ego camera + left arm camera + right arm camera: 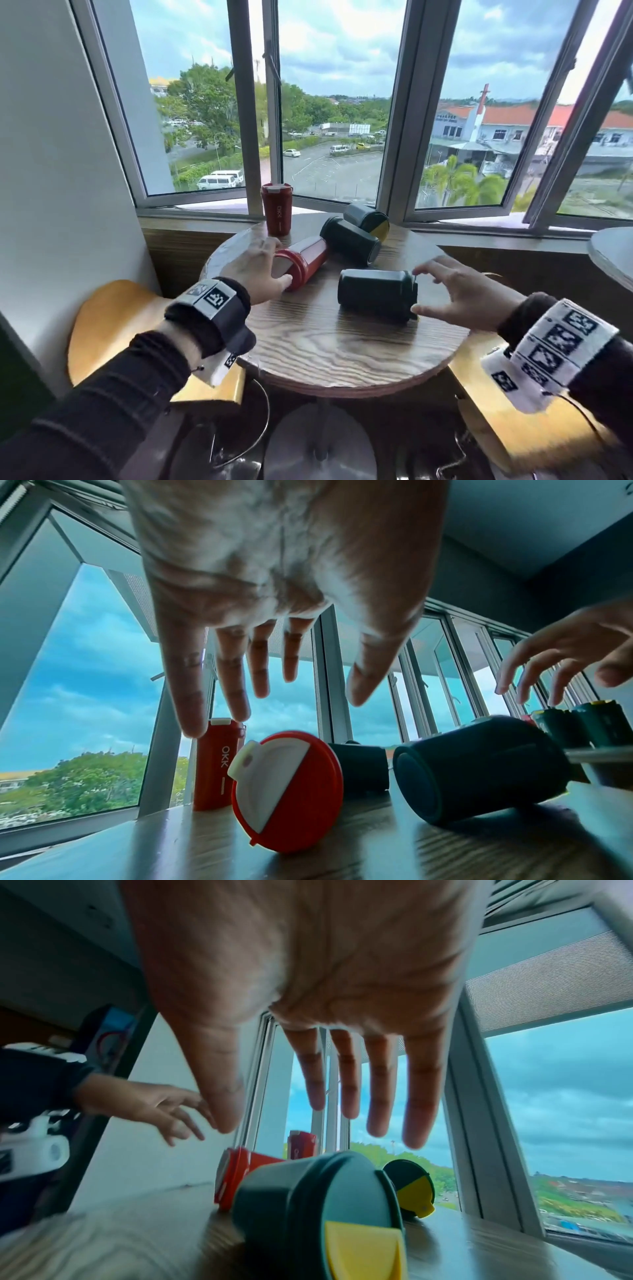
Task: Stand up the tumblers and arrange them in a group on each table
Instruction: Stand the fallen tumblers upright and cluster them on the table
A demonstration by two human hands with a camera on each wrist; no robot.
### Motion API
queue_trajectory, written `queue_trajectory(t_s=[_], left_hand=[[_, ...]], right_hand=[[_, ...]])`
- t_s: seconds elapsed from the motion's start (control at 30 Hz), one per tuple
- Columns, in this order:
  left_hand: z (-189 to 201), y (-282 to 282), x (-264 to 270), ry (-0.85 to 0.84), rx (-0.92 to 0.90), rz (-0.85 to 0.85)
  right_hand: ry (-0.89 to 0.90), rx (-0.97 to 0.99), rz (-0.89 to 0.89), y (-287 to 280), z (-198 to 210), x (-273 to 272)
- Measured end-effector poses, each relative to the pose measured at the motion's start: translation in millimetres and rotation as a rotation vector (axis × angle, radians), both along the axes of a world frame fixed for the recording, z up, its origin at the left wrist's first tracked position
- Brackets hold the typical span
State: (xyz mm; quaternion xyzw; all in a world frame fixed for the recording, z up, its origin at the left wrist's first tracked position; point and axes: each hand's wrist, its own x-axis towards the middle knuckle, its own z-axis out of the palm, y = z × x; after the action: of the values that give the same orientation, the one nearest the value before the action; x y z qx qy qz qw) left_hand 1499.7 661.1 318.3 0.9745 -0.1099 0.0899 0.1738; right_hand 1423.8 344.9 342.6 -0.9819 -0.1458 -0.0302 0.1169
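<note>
On the round wooden table (342, 356) one red tumbler (276, 209) stands upright at the back. A second red tumbler (301, 262) (287, 791) lies on its side, lid toward me. Three dark green tumblers lie flat: the nearest (376, 294) (329, 1218), one in the middle (349, 240) and one by the window (366, 219) with a yellow lid flap. My left hand (260, 270) (267, 685) hovers open just over the lying red tumbler's lid end. My right hand (455, 294) (329, 1118) is spread open at the nearest green tumbler's lid end, fingertips close to it.
Two yellow-wood stools (113, 325) (507, 404) flank the table. The window frame (253, 137) and sill run right behind it. Another table's edge (613, 253) shows at the far right, and the white wall (51, 171) is close on the left.
</note>
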Motion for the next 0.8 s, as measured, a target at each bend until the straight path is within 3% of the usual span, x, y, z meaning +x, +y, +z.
queue_trajectory(t_s=[0.17,0.5,0.7,0.8], left_hand=[[-2.5,-9.6,39.7,0.115,0.119,0.027],[-12.9,-28.1,60.7,0.131,0.309,0.052],[-20.9,-18.5,66.5,0.117,0.191,0.103],[-18.9,-10.9,71.3,0.061,0.105,0.045]], right_hand=[[0.109,-0.149,0.075,0.2,-4.1,39.1],[0.117,-0.241,0.137,2.9,-24.4,73.8],[0.106,-0.216,0.054,1.9,-35.2,91.1],[0.129,-0.130,0.056,1.2,-30.0,96.7]])
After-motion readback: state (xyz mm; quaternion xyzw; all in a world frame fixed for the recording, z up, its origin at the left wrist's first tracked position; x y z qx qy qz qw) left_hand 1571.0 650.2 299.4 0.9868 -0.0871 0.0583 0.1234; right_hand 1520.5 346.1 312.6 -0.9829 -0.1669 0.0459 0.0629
